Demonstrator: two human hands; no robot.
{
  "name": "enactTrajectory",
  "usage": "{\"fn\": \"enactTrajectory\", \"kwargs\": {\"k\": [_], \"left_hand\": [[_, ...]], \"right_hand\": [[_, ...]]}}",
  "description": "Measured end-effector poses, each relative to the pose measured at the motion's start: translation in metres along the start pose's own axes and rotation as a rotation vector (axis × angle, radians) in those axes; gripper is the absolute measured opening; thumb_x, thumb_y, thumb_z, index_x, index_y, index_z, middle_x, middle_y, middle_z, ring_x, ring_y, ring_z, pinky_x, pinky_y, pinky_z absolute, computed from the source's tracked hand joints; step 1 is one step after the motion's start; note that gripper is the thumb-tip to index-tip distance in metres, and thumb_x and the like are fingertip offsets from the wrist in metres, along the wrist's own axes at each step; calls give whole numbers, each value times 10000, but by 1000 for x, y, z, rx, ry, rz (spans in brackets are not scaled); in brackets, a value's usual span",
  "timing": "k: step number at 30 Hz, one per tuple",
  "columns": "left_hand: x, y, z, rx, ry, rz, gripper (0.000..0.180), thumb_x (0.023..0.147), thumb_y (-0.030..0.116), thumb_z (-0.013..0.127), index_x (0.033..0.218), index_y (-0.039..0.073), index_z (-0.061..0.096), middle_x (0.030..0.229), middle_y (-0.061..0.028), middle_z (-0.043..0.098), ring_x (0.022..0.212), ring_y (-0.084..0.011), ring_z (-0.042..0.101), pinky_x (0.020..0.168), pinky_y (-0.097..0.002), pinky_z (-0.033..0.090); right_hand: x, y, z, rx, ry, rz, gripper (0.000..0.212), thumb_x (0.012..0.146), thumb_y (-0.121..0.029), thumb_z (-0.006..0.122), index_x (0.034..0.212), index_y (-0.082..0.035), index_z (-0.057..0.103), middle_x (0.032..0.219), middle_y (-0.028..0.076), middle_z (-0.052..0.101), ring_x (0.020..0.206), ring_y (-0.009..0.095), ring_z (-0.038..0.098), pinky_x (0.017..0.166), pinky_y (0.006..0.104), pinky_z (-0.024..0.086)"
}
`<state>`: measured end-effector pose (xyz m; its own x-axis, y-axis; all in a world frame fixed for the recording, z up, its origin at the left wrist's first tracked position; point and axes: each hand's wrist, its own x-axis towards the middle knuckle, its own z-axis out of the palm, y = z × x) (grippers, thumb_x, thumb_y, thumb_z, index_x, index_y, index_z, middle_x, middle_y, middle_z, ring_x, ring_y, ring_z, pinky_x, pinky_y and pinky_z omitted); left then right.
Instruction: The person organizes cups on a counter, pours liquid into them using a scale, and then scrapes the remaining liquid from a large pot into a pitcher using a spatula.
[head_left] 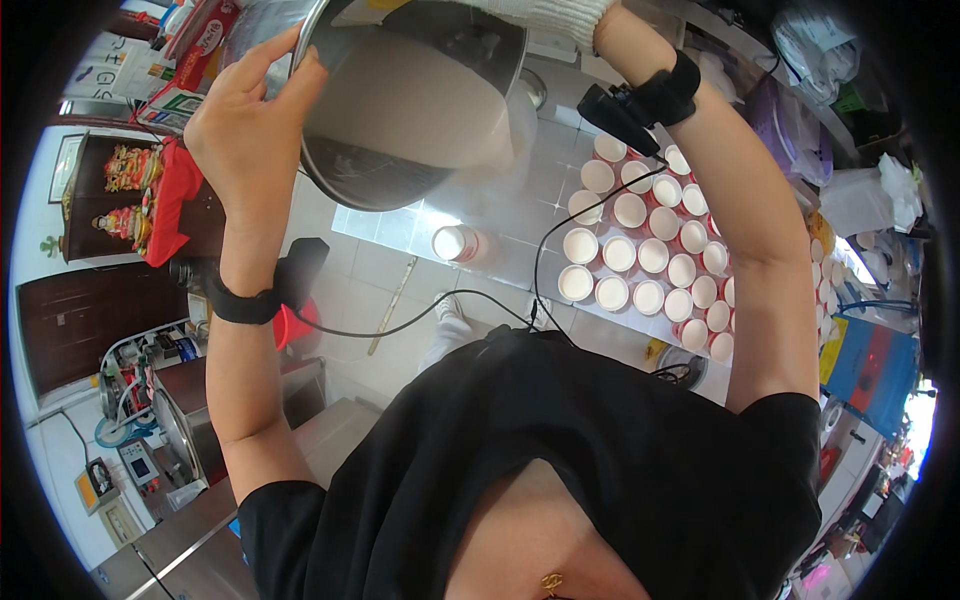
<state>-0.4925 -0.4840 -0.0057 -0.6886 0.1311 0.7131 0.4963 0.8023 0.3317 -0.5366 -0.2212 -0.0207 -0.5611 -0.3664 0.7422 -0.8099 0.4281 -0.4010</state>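
A large metal pot [375, 190] hangs tilted over the table, with milky white liquid [420, 105] pooled inside. My left hand [255, 115] is closed on its left rim, the thumb and fingers pinching the edge. My right hand [560, 14], in a white knitted glove, lies against the pot's upper right side; its fingers run out of the picture at the top. One red and white paper cup [453, 243] stands apart on the table below the pot. Several rows of similar cups [619, 254], holding white contents, stand to the right, partly behind my right forearm.
The shiny tabletop [505, 245] ends at an edge near my body. Cables run from the wrist-worn devices [640, 97] across my front. A red shelf display [135, 190] is at left, a red bucket [294, 325] on the floor, and plastic bags [815, 50] at upper right.
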Motion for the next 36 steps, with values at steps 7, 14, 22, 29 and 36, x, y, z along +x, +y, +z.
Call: {"fn": "enactTrajectory", "kwargs": {"k": [7,14,22,29,36], "left_hand": [[-5,-5,-3,-30,27,116,304,780,239,839,1078,184,812,746,-62,635,619,-126,488,603,-271,437],[-7,-5,0,-41,14,189,317,838,152,823,1151,106,794,695,61,426,614,-24,351,545,-198,281],[-8,-2,-3,-36,8,165,327,815,162,817,1141,140,798,685,23,410,611,-50,355,555,-224,314],[-11,-10,-4,-44,37,233,316,805,154,814,1121,150,799,674,-9,426,602,-85,356,549,-249,320],[-10,0,-13,1,45,286,235,744,99,828,971,49,790,874,-152,738,798,-297,713,727,-370,548]], "right_hand": [[-16,-10,18,-334,215,-371,131,779,-75,748,892,-26,705,1305,226,618,1226,392,584,1058,437,469],[-41,-23,24,-231,122,-253,92,780,-114,725,835,-59,676,838,98,653,767,315,648,668,418,531],[-31,0,63,-783,-303,-191,213,885,-323,626,866,-138,728,778,106,670,744,286,686,656,417,536],[26,3,90,-621,-576,110,358,921,-415,666,978,-82,786,949,166,755,904,364,728,795,441,565],[57,-5,113,-406,-603,77,263,902,-295,674,1078,-130,780,1091,161,749,996,327,714,898,397,535]]}}
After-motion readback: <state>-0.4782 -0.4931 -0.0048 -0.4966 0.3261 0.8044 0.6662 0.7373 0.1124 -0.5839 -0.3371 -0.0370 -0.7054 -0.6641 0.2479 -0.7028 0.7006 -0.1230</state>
